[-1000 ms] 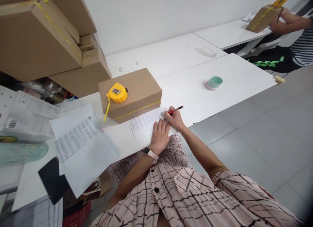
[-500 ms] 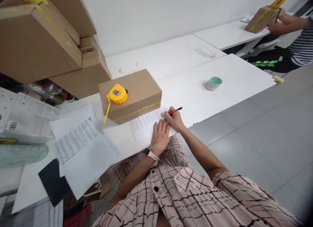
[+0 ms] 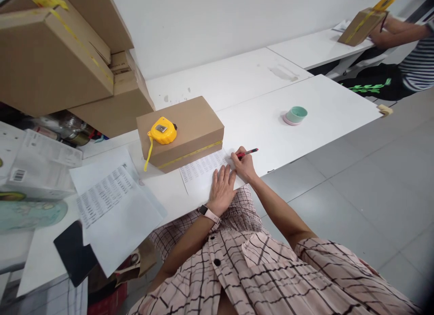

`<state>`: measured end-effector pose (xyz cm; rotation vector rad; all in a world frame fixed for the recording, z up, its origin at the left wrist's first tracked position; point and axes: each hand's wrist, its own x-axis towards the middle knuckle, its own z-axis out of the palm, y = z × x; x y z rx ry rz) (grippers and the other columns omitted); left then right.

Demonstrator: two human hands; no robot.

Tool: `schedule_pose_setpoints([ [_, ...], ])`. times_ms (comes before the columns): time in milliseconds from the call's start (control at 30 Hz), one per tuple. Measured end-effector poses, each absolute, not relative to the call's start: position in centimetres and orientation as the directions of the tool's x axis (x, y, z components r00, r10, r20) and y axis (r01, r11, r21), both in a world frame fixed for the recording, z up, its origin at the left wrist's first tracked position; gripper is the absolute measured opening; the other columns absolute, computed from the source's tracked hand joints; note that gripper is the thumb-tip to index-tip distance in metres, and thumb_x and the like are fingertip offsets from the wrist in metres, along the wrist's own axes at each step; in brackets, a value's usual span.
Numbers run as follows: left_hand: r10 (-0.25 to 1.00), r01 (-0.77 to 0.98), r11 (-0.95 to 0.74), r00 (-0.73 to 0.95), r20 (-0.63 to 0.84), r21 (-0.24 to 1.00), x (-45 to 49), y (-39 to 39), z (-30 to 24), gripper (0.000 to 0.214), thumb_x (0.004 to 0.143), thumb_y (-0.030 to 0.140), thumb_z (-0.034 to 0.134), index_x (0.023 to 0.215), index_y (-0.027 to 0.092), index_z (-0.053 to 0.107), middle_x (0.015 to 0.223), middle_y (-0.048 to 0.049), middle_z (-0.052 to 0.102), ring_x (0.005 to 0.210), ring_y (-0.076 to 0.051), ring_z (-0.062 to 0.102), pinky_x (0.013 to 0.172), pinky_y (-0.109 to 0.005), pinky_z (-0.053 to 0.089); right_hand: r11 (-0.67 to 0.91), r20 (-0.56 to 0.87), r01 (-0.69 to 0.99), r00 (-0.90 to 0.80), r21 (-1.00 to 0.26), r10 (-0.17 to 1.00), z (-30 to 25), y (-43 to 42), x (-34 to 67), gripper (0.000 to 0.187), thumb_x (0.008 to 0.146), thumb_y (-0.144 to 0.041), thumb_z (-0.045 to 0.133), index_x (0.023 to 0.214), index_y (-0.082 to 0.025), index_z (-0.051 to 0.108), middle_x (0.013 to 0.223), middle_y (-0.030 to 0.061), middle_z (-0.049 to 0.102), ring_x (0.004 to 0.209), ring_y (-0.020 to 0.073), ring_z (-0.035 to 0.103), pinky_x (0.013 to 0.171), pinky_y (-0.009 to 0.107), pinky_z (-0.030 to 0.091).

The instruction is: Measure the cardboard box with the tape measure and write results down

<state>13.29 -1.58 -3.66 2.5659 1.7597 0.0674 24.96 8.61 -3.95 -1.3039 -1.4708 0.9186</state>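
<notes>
My right hand [image 3: 244, 167] is closed around a red and black pen [image 3: 249, 152], its lower end close to the right side of a printed sheet [image 3: 200, 170]. Spread flat on that same sheet is my left hand [image 3: 222, 190], with a pink-banded watch on the wrist. Just beyond the sheet lies a cardboard box [image 3: 200, 120], a strip of yellow measuring tape running along its front side. A yellow tape measure [image 3: 163, 130] rests on top of the box, its strap hanging over the edge. The pen's tip is hidden by my fingers.
Left of me, more printed papers [image 3: 115, 206] overhang the table edge above a black flat object [image 3: 74, 251]. Large cardboard boxes [image 3: 50, 57] are stacked at the back left. A green bowl [image 3: 298, 113] stands rightward. A co-worker [image 3: 417, 57] handles another box [image 3: 361, 28] at the far right.
My right hand has shifted slightly to the right with the pen. My left hand stays flat on the sheet, and the box and tape measure have not moved.
</notes>
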Motion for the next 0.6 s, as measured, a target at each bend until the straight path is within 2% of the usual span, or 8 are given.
schedule_pose_setpoints([
  [100,0.935,0.933,-0.355,0.355,0.016,0.062,13.2,-1.5,-3.6,0.071,0.096,0.043,0.059,0.156,0.012,0.037,0.167,-0.0174,0.027,0.155,-0.034,0.023,0.127,-0.055,0.020,0.283,0.292,0.341,-0.025,-0.897,0.956,-4.1,9.2,25.4,0.019,0.094,-0.041,0.052,0.088,-0.024,0.052,0.080,0.0014,0.056,0.072,0.0175,0.050,0.067,0.032,0.041],
  [200,0.932,0.928,-0.361,0.362,0.006,0.089,13.2,-1.8,-3.7,0.074,0.094,0.043,0.061,0.156,0.011,0.035,0.167,-0.0181,0.026,0.155,-0.035,0.023,0.126,-0.056,0.020,0.447,0.414,0.541,-0.190,-0.712,0.890,-4.2,10.5,26.6,0.018,0.096,-0.030,0.048,0.105,-0.022,0.061,0.103,0.0106,0.060,0.094,0.0248,0.056,0.081,0.037,0.045],
  [300,0.927,0.916,-0.371,0.376,-0.005,0.154,13.2,-2.7,-3.7,0.081,0.090,0.046,0.066,0.156,0.010,0.035,0.167,-0.0199,0.025,0.155,-0.037,0.022,0.126,-0.058,0.018,0.469,0.378,0.747,-0.309,-0.472,0.873,-4.6,11.7,27.5,0.030,0.090,-0.018,0.048,0.116,-0.018,0.064,0.111,0.0158,0.059,0.104,0.0295,0.051,0.086,0.040,0.044],
  [400,0.915,0.867,-0.393,0.402,0.036,0.307,12.2,-3.4,-2.4,0.072,0.088,0.048,0.068,0.148,0.013,0.048,0.163,-0.0182,0.037,0.152,-0.037,0.031,0.124,-0.055,0.028,0.404,0.318,0.855,-0.303,-0.327,0.898,-5.0,12.2,27.7,0.036,0.093,-0.014,0.042,0.120,-0.015,0.066,0.111,0.0171,0.062,0.103,0.0306,0.050,0.087,0.041,0.042],
  [467,0.918,0.820,-0.397,0.346,0.196,0.412,10.4,-3.2,-0.2,0.052,0.092,0.044,0.063,0.138,0.019,0.058,0.155,-0.0137,0.050,0.148,-0.031,0.041,0.121,-0.048,0.036,0.377,0.324,0.876,-0.278,-0.301,0.905,-5.2,12.2,27.5,0.041,0.096,-0.012,0.037,0.124,-0.015,0.066,0.112,0.0166,0.064,0.103,0.0306,0.051,0.088,0.041,0.042],
  [500,0.912,0.806,-0.388,0.266,0.312,0.446,9.1,-2.8,1.3,0.042,0.095,0.040,0.059,0.133,0.021,0.061,0.150,-0.0119,0.055,0.145,-0.027,0.045,0.120,-0.046,0.038,0.373,0.334,0.878,-0.270,-0.299,0.903,-5.3,12.2,27.4,0.043,0.095,-0.011,0.036,0.128,-0.016,0.065,0.113,0.0162,0.065,0.103,0.0304,0.051,0.089,0.041,0.042],
  [600,0.771,0.829,-0.323,-0.049,0.635,0.457,4.1,-0.3,6.2,0.031,0.098,0.033,0.054,0.126,0.022,0.061,0.140,-0.0122,0.061,0.140,-0.027,0.049,0.122,-0.051,0.032,0.364,0.389,0.872,-0.227,-0.326,0.893,-5.7,12.2,27.3,0.050,0.091,-0.007,0.038,0.135,-0.015,0.060,0.113,0.0153,0.066,0.104,0.0292,0.054,0.089,0.040,0.045],
])
